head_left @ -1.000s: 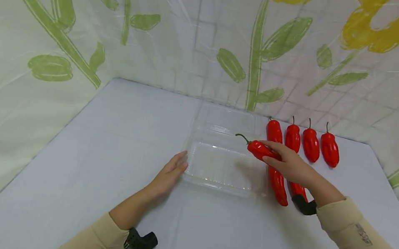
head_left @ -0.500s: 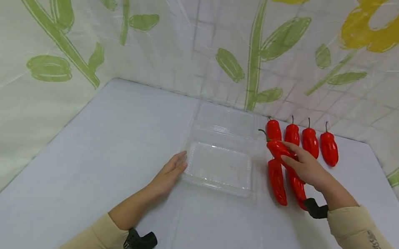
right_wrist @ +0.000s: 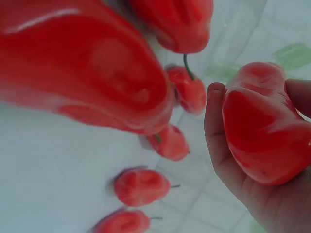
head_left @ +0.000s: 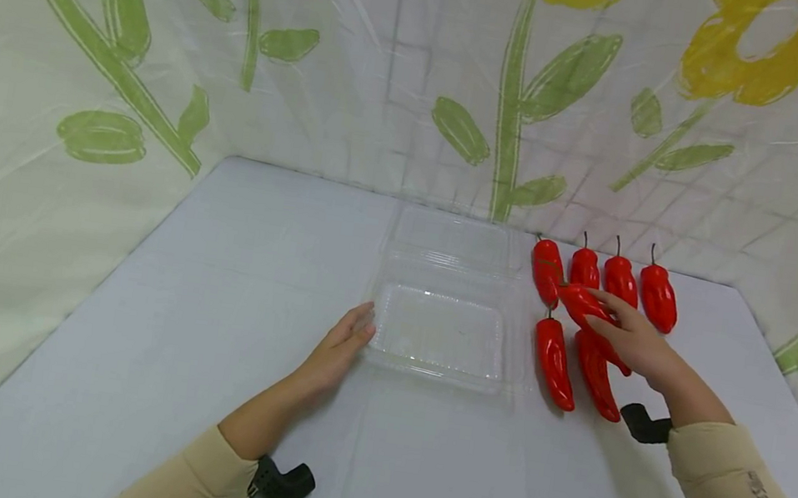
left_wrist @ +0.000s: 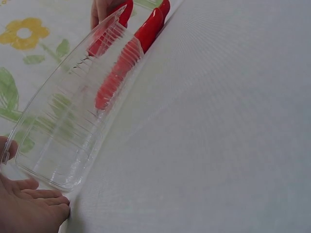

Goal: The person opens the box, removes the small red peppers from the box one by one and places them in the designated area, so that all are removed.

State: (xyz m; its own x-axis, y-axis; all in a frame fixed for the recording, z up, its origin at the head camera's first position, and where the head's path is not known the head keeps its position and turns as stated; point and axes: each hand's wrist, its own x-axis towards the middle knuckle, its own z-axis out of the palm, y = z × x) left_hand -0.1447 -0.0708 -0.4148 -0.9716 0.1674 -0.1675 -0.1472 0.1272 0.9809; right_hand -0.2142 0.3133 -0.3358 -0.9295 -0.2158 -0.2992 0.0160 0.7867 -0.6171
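Note:
My right hand (head_left: 635,337) grips a red chili pepper (head_left: 579,303) by its lower part, above the other peppers; thumb and fingers wrap it in the right wrist view. Below it lie two long red peppers, a left one (head_left: 554,369) and a right one (head_left: 595,384). A clear plastic container (head_left: 439,374) lies on the table, its lid (head_left: 454,235) folded open towards the back. My left hand (head_left: 334,351) holds the container's left edge, with the rim between thumb and fingers in the left wrist view.
A back row of red peppers, from a left pepper (head_left: 547,260) to a rightmost pepper (head_left: 659,300), lies by the table's far edge. A flowered curtain (head_left: 359,92) hangs behind the white table (head_left: 207,325).
My right hand has moved right with the pepper, from beside the container to over the pepper rows, uncovering the lower two peppers. My left hand and the container have stayed put.

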